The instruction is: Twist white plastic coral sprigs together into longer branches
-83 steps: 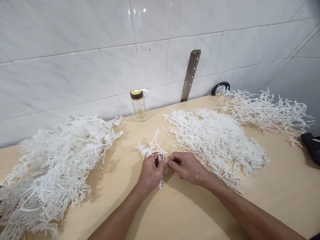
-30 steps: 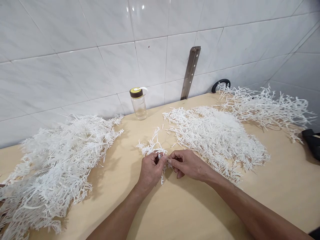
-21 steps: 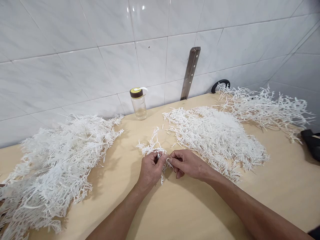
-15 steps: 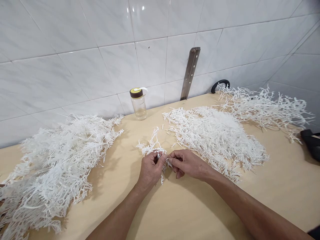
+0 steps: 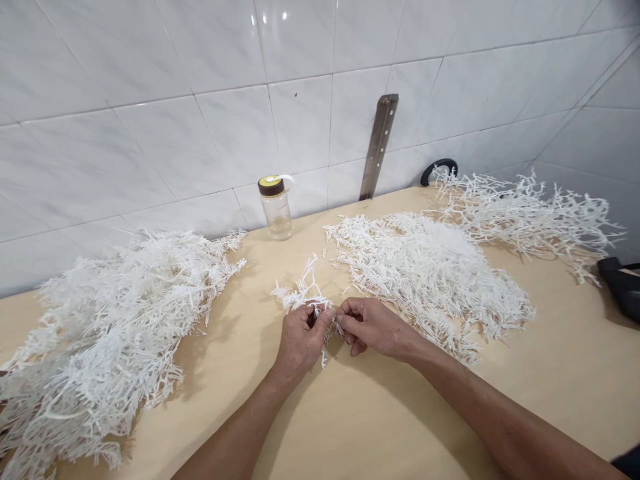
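Observation:
Close together over the middle of the table, both my hands are closed in a pinch on thin white branching plastic. My left hand [image 5: 302, 339] grips a white branching plastic sprig [image 5: 311, 293], whose forked stems stick out above and below the fingers. Beside it, my right hand [image 5: 369, 325] pinches the same sprig's tips between thumb and forefinger; the exact contact is partly hidden by the fingers. Just right of my right hand lies a broad heap of short white plastic pieces [image 5: 430, 267]. At the left is a taller pile of white branching plastic [image 5: 125, 320].
A clear bottle with a dark and yellow lid [image 5: 277, 213] stands near the tiled wall. A metal bracket [image 5: 379, 147] leans there. Bare white branches [image 5: 530, 210] lie at the back right, by a black curved handle [image 5: 440, 170] and a black object [image 5: 620, 287].
Almost nothing differs. My hands keep the same pinch on the sprig, and the whole view has shifted very slightly.

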Available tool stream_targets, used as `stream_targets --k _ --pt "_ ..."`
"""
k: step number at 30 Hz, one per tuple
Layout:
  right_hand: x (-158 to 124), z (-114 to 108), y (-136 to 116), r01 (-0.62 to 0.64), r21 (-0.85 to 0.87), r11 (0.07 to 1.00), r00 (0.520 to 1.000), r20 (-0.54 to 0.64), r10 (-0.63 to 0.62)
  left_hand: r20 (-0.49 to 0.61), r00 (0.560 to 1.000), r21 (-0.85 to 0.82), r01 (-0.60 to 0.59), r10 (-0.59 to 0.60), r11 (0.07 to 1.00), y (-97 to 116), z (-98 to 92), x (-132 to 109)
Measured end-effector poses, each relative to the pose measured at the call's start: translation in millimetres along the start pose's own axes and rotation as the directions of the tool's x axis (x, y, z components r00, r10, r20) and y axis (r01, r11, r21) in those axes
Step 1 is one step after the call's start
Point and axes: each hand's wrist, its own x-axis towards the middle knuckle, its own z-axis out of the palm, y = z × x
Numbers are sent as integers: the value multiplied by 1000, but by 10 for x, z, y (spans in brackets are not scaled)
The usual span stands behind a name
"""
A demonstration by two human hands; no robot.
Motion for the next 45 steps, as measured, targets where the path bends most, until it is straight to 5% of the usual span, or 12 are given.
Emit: stream_targets --k 12,22,26,35,45 --pt "34 74 -7 1 -81 997 998 -58 -5 -4 998 26 -64 65 998 44 6 -57" --pt "63 -111 40 42 179 983 976 -217 -2 -56 998 -56 34 -37 998 2 -9 -13" --pt "11 -140 -9 87 272 958 987 -151 -47 -52 998 -62 45 -48 997 16 -14 -5" --pt "-7 -60 -42 -27 257 966 997 82 6 -91 996 -44 -25 21 999 77 -3 -27" --pt "13 33 -10 5 122 992 1000 -22 -2 -84 995 26 -53 54 998 72 13 -59"
